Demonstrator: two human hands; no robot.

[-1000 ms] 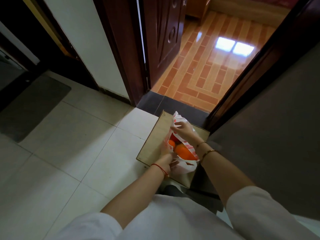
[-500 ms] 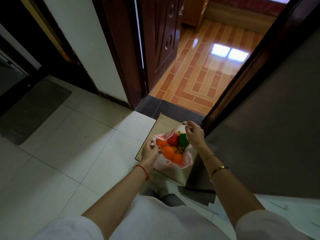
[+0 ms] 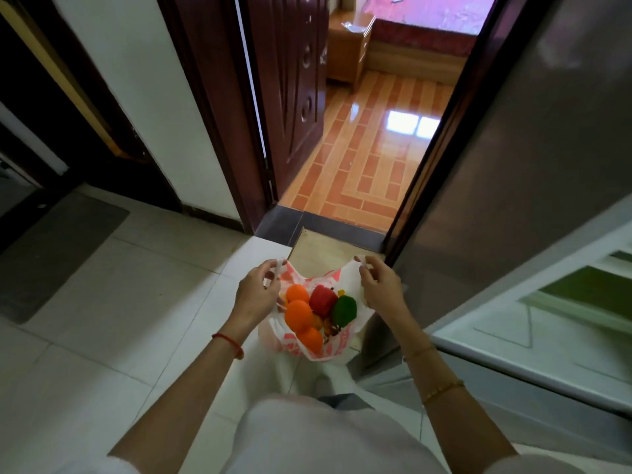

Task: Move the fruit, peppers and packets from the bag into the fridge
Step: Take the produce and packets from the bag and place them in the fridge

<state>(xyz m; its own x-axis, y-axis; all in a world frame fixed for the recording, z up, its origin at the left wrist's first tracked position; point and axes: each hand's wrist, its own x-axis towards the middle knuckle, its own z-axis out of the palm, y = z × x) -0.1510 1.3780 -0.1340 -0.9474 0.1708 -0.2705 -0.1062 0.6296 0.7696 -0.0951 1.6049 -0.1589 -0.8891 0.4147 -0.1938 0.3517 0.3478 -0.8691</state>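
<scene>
Since a moment ago you've lifted the bag (image 3: 325,347) higher, lower centre; your left hand (image 3: 256,295) and right hand (image 3: 379,285) each pinch a handle, spreading it, probably to reach the oranges (image 3: 298,313) and peppers (image 3: 323,299).

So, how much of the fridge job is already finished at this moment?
Nothing looks stored yet. The left hand and right hand hold the bag open by its handles. Three oranges, the red pepper and the green pepper remain inside; all must go into the fridge.
</scene>
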